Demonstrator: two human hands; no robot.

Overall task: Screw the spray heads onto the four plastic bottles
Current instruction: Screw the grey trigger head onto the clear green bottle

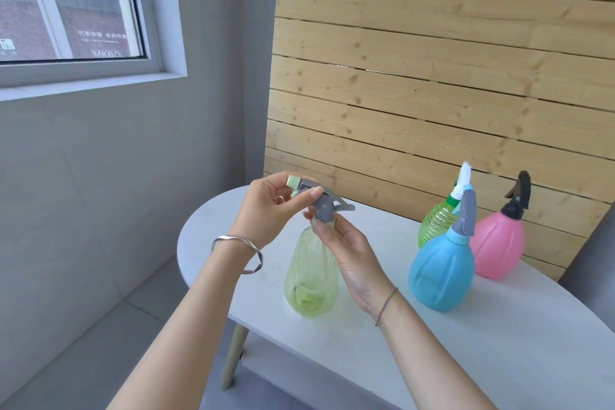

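A clear light-green bottle point(311, 276) stands on the white table point(466, 326) in front of me. A grey spray head point(327, 201) with a pale green nozzle sits on its neck. My left hand point(269, 210) grips the top of this spray head. My right hand point(346, 243) pinches the collar at the bottle's neck. To the right stand three bottles with heads on them: a blue bottle point(441, 271) with a grey head, a pink bottle point(497, 248) with a black head, and a ribbed green bottle point(434, 221) with a white head.
The table's rounded left edge is close to the light-green bottle, with a wooden leg point(233, 353) under it. A wooden slat panel point(432, 76) leans behind the table. A grey wall with a window point(66, 3) is on the left.
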